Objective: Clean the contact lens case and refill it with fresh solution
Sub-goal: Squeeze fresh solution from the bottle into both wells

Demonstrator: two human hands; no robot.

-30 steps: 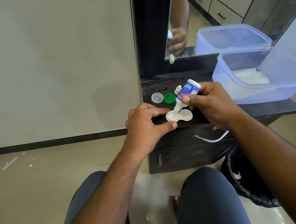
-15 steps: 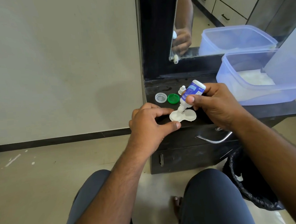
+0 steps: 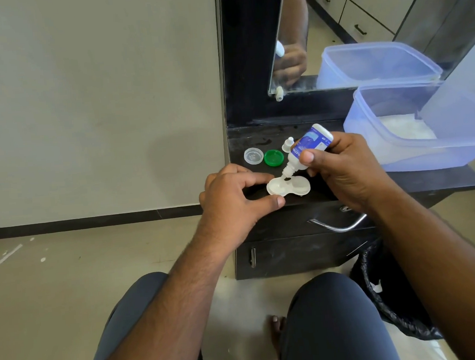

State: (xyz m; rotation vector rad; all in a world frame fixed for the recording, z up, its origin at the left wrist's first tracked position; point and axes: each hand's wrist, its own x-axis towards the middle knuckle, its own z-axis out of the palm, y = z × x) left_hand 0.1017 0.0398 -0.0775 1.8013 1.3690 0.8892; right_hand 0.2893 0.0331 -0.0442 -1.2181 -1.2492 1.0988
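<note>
Refill apparently under way: small blue-labelled white solution bottle [image 3: 304, 150] gripped in right hand [image 3: 345, 169], tipped over white twin-well lens case [image 3: 288, 187] on black dresser top [image 3: 416, 180], pinched by left hand [image 3: 232, 205]. Green cap [image 3: 273, 157], clear cap [image 3: 253, 156] still off.

head cam | faces forward-down | close over dark counter [image 3: 441, 178], seemingly
</note>
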